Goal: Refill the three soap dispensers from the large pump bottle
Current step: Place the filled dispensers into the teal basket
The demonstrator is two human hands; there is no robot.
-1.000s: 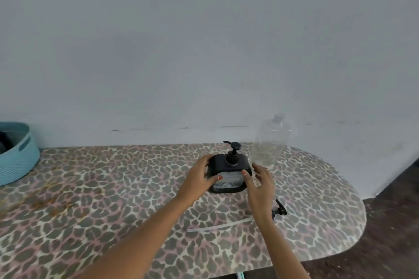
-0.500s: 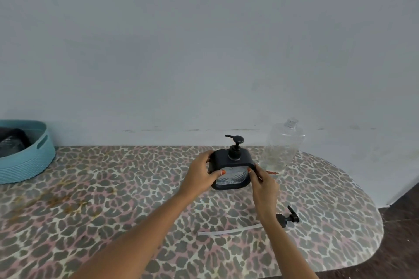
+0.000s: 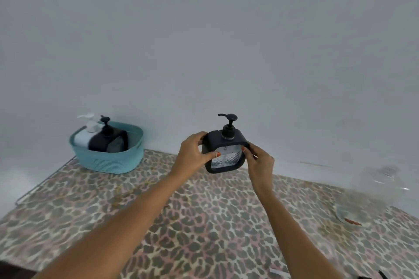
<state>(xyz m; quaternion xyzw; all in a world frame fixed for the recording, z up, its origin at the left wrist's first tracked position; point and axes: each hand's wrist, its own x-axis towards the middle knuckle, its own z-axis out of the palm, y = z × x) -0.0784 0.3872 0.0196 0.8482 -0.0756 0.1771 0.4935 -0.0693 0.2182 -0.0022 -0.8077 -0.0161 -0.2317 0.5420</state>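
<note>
Item 1: the teal basket (image 3: 108, 161) stands on the leopard-print table (image 3: 204, 222), at the back against the wall. It is taken as the reference point.

Item 2: inside the basket are a black dispenser (image 3: 106, 140) and a white dispenser (image 3: 85, 136). Both have their pumps fitted, and they sit side by side, touching, with the white one to the left.

Item 3: the held dispenser (image 3: 224, 154) is to the right of the basket and well apart from it. It has a black frame with a clear patterned window, is close to upright, and its black pump is on top. Whether its base clears the table cannot be confirmed.

Item 4: the left hand (image 3: 195, 154) grips the side of the held dispenser nearer the basket, fingers curled over the top corner and thumb pressed on the front. The right hand (image 3: 258, 165) grips the side farther from the basket, fingers curled round the edge and thumb on the front.

Item 5: the large clear bottle (image 3: 376, 192) stands on the table far to the right of the basket, beyond both hands. It is blurred, and its fill level cannot be judged
</note>
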